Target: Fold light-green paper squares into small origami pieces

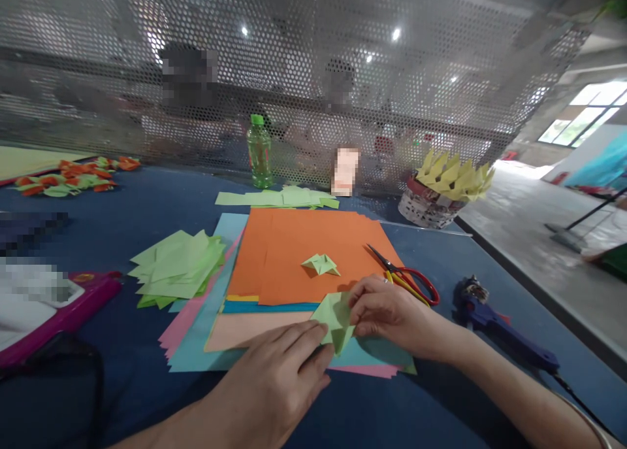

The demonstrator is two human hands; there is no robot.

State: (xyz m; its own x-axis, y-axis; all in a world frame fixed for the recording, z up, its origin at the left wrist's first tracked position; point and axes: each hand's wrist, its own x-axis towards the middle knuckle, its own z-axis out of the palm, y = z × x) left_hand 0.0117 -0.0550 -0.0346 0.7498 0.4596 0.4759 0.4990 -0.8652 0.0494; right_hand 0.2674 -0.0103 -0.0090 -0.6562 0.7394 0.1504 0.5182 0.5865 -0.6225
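Between my hands is a light green sheet of paper [335,317], partly folded, over the near part of a stack of coloured paper. My left hand [281,370] holds its left edge, fingers together. The fingers of my right hand [379,312] pinch its right edge. Just beyond lies a small folded green paper piece [321,264] on the orange paper [313,233]. Red and yellow handled scissors [406,276] rest at the stack's right side, beside my right hand.
Loose green paper squares [181,266] lie left of the stack. A glue gun [504,331] is on the right. Green strips [284,198], a green bottle [259,151] and a basket [426,204] with yellow folded points stand toward a perforated metal screen [304,57]. Orange and green folded pieces [73,176] sit far left.
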